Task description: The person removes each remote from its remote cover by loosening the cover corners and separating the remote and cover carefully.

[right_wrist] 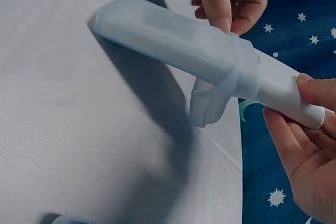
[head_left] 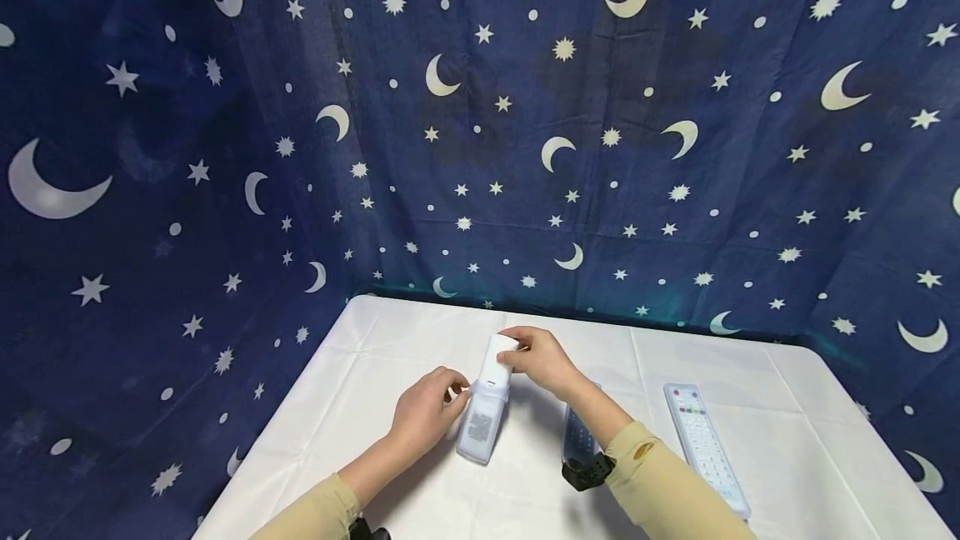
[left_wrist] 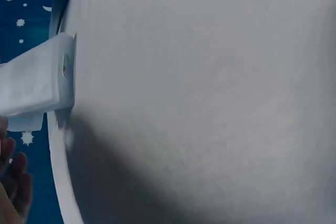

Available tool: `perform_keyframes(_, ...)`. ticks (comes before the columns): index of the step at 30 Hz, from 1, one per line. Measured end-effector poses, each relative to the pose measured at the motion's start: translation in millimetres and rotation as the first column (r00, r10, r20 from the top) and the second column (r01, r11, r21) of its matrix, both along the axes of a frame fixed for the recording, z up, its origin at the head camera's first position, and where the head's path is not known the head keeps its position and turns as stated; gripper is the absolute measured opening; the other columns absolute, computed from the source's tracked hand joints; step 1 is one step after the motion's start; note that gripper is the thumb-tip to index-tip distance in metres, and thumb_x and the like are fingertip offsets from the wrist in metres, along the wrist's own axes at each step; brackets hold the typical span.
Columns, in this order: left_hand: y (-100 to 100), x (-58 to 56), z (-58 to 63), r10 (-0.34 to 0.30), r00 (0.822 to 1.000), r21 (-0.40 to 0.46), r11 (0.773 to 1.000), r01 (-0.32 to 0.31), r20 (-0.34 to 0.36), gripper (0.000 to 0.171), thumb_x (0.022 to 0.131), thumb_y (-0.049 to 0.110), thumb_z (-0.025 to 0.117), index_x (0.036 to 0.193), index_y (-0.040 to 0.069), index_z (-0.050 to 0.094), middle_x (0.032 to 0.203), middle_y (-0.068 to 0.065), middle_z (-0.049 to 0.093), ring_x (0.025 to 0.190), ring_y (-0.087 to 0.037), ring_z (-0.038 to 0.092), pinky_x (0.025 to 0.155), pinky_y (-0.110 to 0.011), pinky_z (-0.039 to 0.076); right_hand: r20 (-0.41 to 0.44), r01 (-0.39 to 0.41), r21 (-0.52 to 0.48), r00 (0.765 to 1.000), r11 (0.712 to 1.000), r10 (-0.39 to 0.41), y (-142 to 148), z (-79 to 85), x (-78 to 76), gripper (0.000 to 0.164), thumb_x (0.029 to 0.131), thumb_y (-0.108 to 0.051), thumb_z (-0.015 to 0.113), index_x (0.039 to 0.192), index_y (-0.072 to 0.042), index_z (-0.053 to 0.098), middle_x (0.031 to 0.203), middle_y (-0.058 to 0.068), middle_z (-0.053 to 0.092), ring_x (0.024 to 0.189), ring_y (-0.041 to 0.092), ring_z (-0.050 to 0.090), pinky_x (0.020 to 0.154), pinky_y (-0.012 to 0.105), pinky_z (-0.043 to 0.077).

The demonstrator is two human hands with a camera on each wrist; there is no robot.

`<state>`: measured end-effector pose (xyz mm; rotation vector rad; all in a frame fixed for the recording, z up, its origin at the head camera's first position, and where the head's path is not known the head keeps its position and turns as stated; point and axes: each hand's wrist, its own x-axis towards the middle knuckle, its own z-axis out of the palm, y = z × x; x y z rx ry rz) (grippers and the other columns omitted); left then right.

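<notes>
Now, white remote [head_left: 497, 363]: held tilted at the middle of the table [head_left: 798, 411]
Translucent sleeve [head_left: 482, 425]: around the near part, a loose flap hanging; seemingly partway, whether on or off I cannot tell
Left hand [head_left: 429, 408]: pinching the sleeve's edge
Right hand [head_left: 549, 365]: gripping the remote's far end, which is left bare
Right-side remote [head_left: 705, 444]: lying apart, apparently fully sleeved

My tan-sleeved arms [head_left: 667, 486] reach forward; my bare left hand [head_left: 429, 411] is curled, pinching, my bare right hand [head_left: 543, 363] grips farther out.
</notes>
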<state>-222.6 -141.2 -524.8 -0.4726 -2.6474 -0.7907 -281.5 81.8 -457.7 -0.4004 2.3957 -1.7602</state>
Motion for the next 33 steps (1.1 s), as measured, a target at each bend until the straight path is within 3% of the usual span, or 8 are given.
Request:
perform_keyframes(3, -2.1, 3.1, 1.5, -0.029, 0.976, 0.171, 0.985, -0.009, 0.218, 0.014, 0.098, 0.028, 0.068, 0.106, 0.017, 0.068, 0.091, 0.011, 0.063, 0.077, -0.006, 0.057, 0.063, -0.026, 0.048, 0.013, -0.005, -0.025, 1.0, 1.0, 0.005, -0.9, -0.7, -0.1, 0.038, 0.089, 0.0, 0.076, 0.125, 0.001, 0.068, 0.106, 0.012, 0.07, 0.086, 0.02, 0.066, 0.074, 0.038, 0.061)
perform_keyframes(8, -4.2, 5.0, 1.8, -0.214, 0.857, 0.452, 0.892, -0.025, 0.469, 0.035, 0.1, 0.034, 0.066, 0.116, 0.004, 0.065, 0.1, -0.003, 0.067, 0.09, -0.018, 0.065, 0.073, -0.035, 0.056, 0.029, 0.002, -0.073, 1.0, 0.997, 0.0, 0.8, -0.1, -3.2, 0.038, 0.09, -0.001, 0.074, 0.127, 0.002, 0.067, 0.109, 0.015, 0.069, 0.088, 0.021, 0.066, 0.075, 0.04, 0.062)
perform_keyframes(14, -6.3, 7.1, 7.4, -0.368, 0.748, 0.569, 0.822, -0.016, 0.553, 0.052, 0.096, 0.027, 0.073, 0.135, -0.003, 0.057, 0.109, -0.007, 0.068, 0.097, -0.019, 0.066, 0.081, -0.038, 0.058, 0.051, 0.04, -0.087, 0.998, 0.995, -0.036, 5.1, 10.7, -9.4, 0.04, 0.091, -0.005, 0.075, 0.13, 0.0, 0.067, 0.108, 0.016, 0.067, 0.09, 0.024, 0.066, 0.079, 0.042, 0.061)
perform_keyframes(21, -8.6, 8.7, 9.1, -0.544, 0.636, 0.699, 0.715, 0.01, 0.547, 0.066, 0.092, 0.004, 0.073, 0.151, 0.001, 0.044, 0.116, -0.012, 0.068, 0.104, -0.023, 0.066, 0.089, -0.037, 0.057, 0.076, 0.058, -0.105, 0.996, 0.993, -0.051, 6.6, 15.4, -13.7, 0.043, 0.093, -0.008, 0.074, 0.135, -0.003, 0.065, 0.102, 0.014, 0.061, 0.091, 0.021, 0.063, 0.083, 0.037, 0.06)
perform_keyframes(23, -8.2, 9.9, 9.5, -0.561, 0.627, 0.71, 0.704, 0.018, 0.541, 0.069, 0.092, 0.003, 0.073, 0.153, 0.002, 0.042, 0.116, -0.013, 0.067, 0.104, -0.023, 0.065, 0.09, -0.037, 0.057, 0.103, 0.064, -0.135, 0.993, 0.989, -0.05, 7.5, 14.2, -15.4, 0.044, 0.094, -0.009, 0.073, 0.137, -0.005, 0.064, 0.102, 0.012, 0.061, 0.092, 0.02, 0.064, 0.084, 0.038, 0.059)
perform_keyframes(26, -6.8, 12.7, 11.0, -0.551, 0.644, 0.701, 0.712, 0.033, 0.53, 0.069, 0.092, 0.002, 0.073, 0.155, 0.004, 0.042, 0.113, -0.013, 0.066, 0.102, -0.022, 0.065, 0.089, -0.035, 0.057, 0.133, 0.062, -0.167, 0.99, 0.984, -0.04, 8.0, 13.2, -17.6, 0.045, 0.094, -0.007, 0.072, 0.138, -0.007, 0.064, 0.103, 0.012, 0.061, 0.093, 0.021, 0.065, 0.085, 0.039, 0.059)
perform_keyframes(30, -4.2, 16.6, 14.5, -0.516, 0.678, 0.66, 0.749, 0.06, 0.524, 0.069, 0.092, 0.0, 0.072, 0.154, 0.005, 0.043, 0.111, -0.012, 0.066, 0.099, -0.022, 0.063, 0.084, -0.032, 0.056, 0.135, 0.053, -0.168, 0.99, 0.984, -0.03, 6.3, 13.1, -18.9, 0.043, 0.095, -0.005, 0.07, 0.137, -0.004, 0.063, 0.099, 0.012, 0.056, 0.093, 0.021, 0.064, 0.084, 0.04, 0.06)
perform_keyframes(33, -1.3, 19.0, 17.2, -0.503, 0.686, 0.622, 0.777, 0.093, 0.526, 0.071, 0.091, -0.001, 0.073, 0.154, 0.008, 0.042, 0.111, -0.01, 0.065, 0.096, -0.021, 0.064, 0.078, -0.029, 0.054, 0.134, 0.064, -0.151, 0.99, 0.986, -0.044, 4.8, 11.8, -19.9, 0.043, 0.095, -0.004, 0.069, 0.137, -0.002, 0.062, 0.101, 0.012, 0.058, 0.093, 0.021, 0.064, 0.082, 0.039, 0.06)
